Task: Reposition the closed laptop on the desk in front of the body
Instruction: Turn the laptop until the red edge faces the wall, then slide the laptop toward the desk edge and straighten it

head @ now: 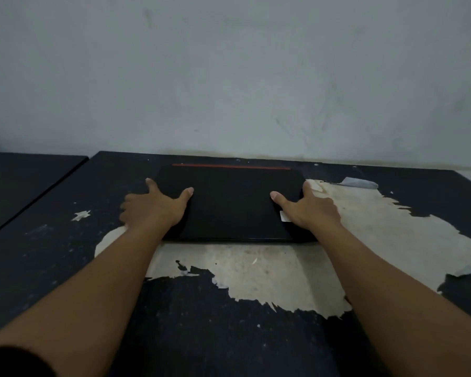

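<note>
A closed black laptop (231,202) with a red strip along its far edge lies flat on the dark desk (38,254), close to the wall. My left hand (152,208) grips its left side, thumb on the lid and fingers wrapped around the edge. My right hand (310,208) grips the right side the same way, thumb resting on the lid. A small white sticker (284,215) shows on the lid beside my right hand.
The desk's black coating has peeled off in a large pale patch (378,240) in front of and to the right of the laptop. A curled flake (360,183) lies at the back right. A second dark desk (17,180) adjoins on the left. A grey wall (229,77) stands behind.
</note>
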Motion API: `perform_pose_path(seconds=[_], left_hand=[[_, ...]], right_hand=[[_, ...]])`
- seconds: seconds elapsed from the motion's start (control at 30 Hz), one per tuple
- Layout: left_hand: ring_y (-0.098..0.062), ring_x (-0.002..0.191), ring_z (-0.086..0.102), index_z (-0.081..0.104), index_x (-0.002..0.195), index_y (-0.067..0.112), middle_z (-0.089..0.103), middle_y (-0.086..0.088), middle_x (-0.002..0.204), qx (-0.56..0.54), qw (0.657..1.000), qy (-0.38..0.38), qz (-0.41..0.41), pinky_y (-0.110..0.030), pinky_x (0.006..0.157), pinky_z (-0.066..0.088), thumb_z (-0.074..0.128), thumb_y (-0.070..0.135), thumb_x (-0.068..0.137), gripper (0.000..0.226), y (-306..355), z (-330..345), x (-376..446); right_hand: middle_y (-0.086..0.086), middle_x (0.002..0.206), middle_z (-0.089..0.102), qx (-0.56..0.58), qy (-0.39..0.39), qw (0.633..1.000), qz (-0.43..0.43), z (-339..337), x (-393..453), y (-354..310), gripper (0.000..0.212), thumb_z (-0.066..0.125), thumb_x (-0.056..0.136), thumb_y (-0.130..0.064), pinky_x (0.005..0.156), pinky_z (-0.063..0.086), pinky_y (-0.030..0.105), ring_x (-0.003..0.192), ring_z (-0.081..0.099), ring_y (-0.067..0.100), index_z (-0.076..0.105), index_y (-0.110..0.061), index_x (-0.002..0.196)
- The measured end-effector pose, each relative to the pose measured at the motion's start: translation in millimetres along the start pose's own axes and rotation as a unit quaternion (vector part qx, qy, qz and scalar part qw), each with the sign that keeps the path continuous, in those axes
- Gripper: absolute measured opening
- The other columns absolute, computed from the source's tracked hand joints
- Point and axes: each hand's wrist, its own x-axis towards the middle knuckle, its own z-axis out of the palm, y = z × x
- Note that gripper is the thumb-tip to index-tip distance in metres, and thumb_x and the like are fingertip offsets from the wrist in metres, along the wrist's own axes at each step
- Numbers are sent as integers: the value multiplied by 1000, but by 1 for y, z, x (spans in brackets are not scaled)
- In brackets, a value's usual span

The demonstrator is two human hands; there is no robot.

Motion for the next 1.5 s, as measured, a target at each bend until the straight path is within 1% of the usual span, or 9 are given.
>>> perform_pose_path(seconds=[0.2,0.4,0.57,0.67,0.97,1.17,1.27,1.37,1.5], left_hand=[[-53,141,32,5,164,28,22,-33,160,-27,999,-42,2,-60,109,36,37,100,65,126,2,-13,3],[-49,146,31,4,163,35,27,-23,164,-39,995,-78,50,-57,112,37,40,96,70,117,4,-15,14],[-44,147,31,22,161,35,34,-19,162,-22,994,-54,91,-56,108,39,35,98,69,111,-4,-13,17],[-43,142,39,32,158,34,45,-17,156,-5,992,-20,127,-55,103,43,30,100,68,111,-13,-12,15],[-39,152,15,27,159,40,35,-16,161,-88,985,-48,139,-61,111,33,43,103,57,121,-25,-15,-16],[-35,151,18,34,157,39,40,-18,157,-111,982,-24,150,-58,107,37,47,99,61,115,-36,-29,-58],[-38,146,31,36,155,44,35,-21,157,-132,981,-15,144,-56,106,39,47,103,52,119,-44,-39,-86],[-41,140,42,37,153,49,30,-22,158,-138,982,-11,132,-55,106,41,46,106,45,123,-54,-48,-116],[-37,147,32,35,154,48,33,-22,159,-131,981,-8,144,-56,108,38,47,104,49,119,-66,-55,-150]], right_hand=[[2,154,43,-2,-46,999,-24,-13,9,2,120,38,63,-100,97,41,44,135,44,33,27,-24,155],[-3,162,30,13,-69,997,-43,-14,20,5,124,40,64,-99,107,33,45,145,31,30,14,-25,161],[0,149,49,47,-28,997,-55,-10,17,9,116,43,60,-99,98,43,46,134,45,30,38,-26,150],[0,131,59,56,-12,997,-61,-9,13,11,101,42,59,-99,87,46,45,119,55,28,51,-27,129],[-3,120,64,71,26,994,-77,-13,-14,28,75,45,66,-92,76,39,39,105,58,26,54,-34,112],[-1,130,64,100,59,989,-88,-29,-52,48,89,48,71,-89,77,39,38,115,59,30,52,-31,139],[0,132,63,115,69,987,-85,-40,-75,59,93,48,72,-88,79,40,38,117,58,30,47,-31,146],[-3,132,63,125,75,986,-85,-51,-101,71,95,48,71,-88,84,43,39,119,58,28,46,-33,148],[-4,133,64,148,88,981,-91,-63,-135,90,92,51,71,-87,83,42,38,120,57,27,52,-31,143]])
